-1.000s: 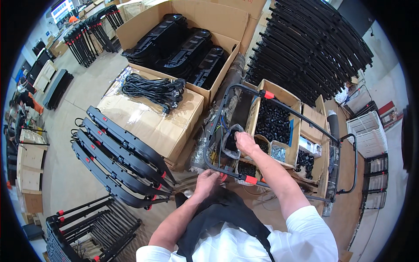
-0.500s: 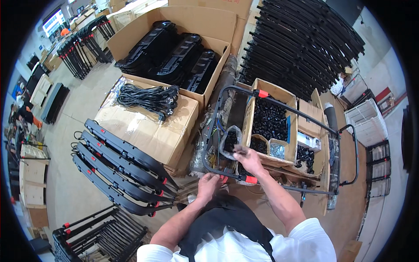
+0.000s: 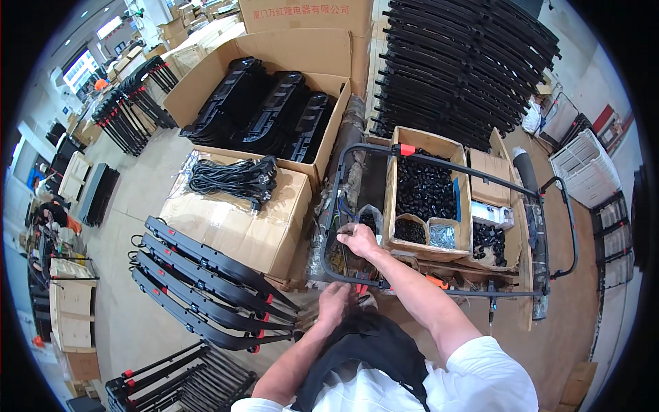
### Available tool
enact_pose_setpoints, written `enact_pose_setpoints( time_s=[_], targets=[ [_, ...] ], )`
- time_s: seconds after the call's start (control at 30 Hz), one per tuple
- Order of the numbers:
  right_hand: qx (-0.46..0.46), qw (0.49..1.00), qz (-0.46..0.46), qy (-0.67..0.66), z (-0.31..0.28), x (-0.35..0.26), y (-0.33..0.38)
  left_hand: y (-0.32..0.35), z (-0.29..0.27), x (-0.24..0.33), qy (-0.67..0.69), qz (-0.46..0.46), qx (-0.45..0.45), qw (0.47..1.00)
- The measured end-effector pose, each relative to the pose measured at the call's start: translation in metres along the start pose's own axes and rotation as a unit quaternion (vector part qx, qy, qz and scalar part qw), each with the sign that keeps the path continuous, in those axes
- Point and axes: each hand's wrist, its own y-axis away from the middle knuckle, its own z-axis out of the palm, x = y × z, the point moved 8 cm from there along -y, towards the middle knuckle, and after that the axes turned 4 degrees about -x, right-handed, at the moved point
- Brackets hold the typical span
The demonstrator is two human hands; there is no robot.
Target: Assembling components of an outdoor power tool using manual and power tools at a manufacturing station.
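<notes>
A black tubular frame (image 3: 473, 171) with a red joint (image 3: 407, 150) lies across the workbench before me. My right hand (image 3: 358, 240) is inside its left end, thumb and fingers pinched together; anything between them is too small to make out. Beside that hand, a clear plastic bag (image 3: 369, 214) of dark small parts is partly hidden. My left hand (image 3: 334, 304) is closed just below the frame's near left corner, next to a red piece (image 3: 362, 288). What it holds is hidden. My right forearm covers part of the frame's near bar.
Right of my hands, a cardboard box (image 3: 427, 254) holds black fittings, with silvery screws (image 3: 441, 236) in a compartment. Curved black parts (image 3: 206, 278) stand at left, before a carton (image 3: 230, 237) bearing coiled cables (image 3: 230, 180). Behind are an open carton (image 3: 292, 42) and stacked black bars (image 3: 463, 75).
My right hand has moved left from the plastic bag toward the frame's left end. My left hand has drawn slightly down from the frame's corner. The whole view has shifted a little.
</notes>
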Motion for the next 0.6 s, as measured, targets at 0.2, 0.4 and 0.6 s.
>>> enact_pose_setpoints(
  time_s=[0.2,0.4,0.6],
  targets=[
    [-0.005,1.0,-0.005,-0.005,-0.004,0.001,0.002,-0.003,0.001,-0.005,-0.002,0.02,0.016,1.0],
    [0.006,0.982,-0.071,-0.175,-0.044,-0.003,0.044,-0.004,0.002,-0.001,-0.006,0.037,0.024,0.999],
    [-0.128,0.94,0.11,-0.295,-0.045,0.002,0.203,0.002,0.0,0.007,-0.027,0.016,0.029,0.999]
  ],
)
